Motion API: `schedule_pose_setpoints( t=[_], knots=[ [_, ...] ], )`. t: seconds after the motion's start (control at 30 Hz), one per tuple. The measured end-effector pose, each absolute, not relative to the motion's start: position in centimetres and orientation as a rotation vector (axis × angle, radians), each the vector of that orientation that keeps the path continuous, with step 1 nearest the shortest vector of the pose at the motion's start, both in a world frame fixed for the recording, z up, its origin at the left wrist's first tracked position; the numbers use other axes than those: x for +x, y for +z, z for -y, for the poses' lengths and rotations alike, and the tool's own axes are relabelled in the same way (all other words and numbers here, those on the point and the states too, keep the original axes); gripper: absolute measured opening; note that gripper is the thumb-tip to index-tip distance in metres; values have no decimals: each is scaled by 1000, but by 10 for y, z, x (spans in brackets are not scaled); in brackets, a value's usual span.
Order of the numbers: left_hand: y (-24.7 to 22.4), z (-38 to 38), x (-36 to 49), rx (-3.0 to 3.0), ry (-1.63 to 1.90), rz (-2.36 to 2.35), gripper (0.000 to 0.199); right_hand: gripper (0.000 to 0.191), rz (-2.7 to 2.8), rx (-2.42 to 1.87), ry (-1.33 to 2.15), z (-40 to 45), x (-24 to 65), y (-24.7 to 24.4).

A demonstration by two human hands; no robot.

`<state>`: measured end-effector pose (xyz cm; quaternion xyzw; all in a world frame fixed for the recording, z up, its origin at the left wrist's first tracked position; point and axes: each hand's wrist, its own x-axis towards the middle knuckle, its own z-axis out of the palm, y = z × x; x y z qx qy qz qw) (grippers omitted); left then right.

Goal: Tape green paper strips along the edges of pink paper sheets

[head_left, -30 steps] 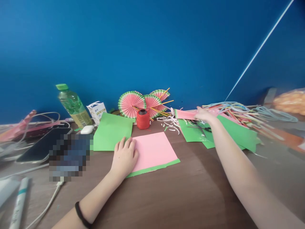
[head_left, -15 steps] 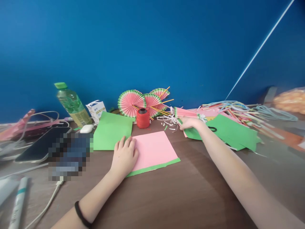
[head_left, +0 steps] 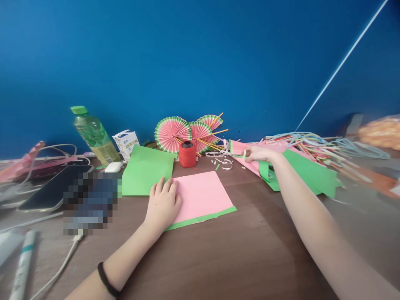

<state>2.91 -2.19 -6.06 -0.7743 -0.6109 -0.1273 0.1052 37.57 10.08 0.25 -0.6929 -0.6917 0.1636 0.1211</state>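
My left hand lies flat, fingers spread, on a pink paper sheet with a green strip along its near edge. A green paper sheet sits beyond that hand, to the left. My right hand reaches into the paper pile at the right, its fingers closed at a small pale strip. What they grip, if anything, is too small to make out. Below these fingers are pink paper and a curled green sheet. A pleated pink piece lies just beyond.
Behind stand pleated watermelon fans and a red thread spool. Paper scraps lie beside it. At the left are a bottle, a small box, phones and a marker. Coloured strips heap at right.
My right hand has moved slightly right in the pile. The green sheet beneath it has curled back to the right, baring pink paper. My left hand has stayed put.
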Motion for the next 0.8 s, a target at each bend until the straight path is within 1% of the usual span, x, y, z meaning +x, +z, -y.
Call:
schedule_pose_setpoints(
  t=[0.07,0.17,0.4,0.67,0.8],
  knots=[
    [-61,22,29,-2281,-378,1800,41,10,2096,-2034,587,-99,377,5],
    [-61,22,29,-2281,-363,1789,41,11,2148,-2046,656,-97,379,8],
    [-59,22,30,-2280,-285,1797,43,6,2110,-2070,501,-97,385,12],
    [-63,22,28,-2268,-315,1776,42,21,2038,-2040,294,-100,383,16],
    [-63,21,29,-2265,-311,1777,42,25,2065,-2057,328,-98,382,17]
  ],
)
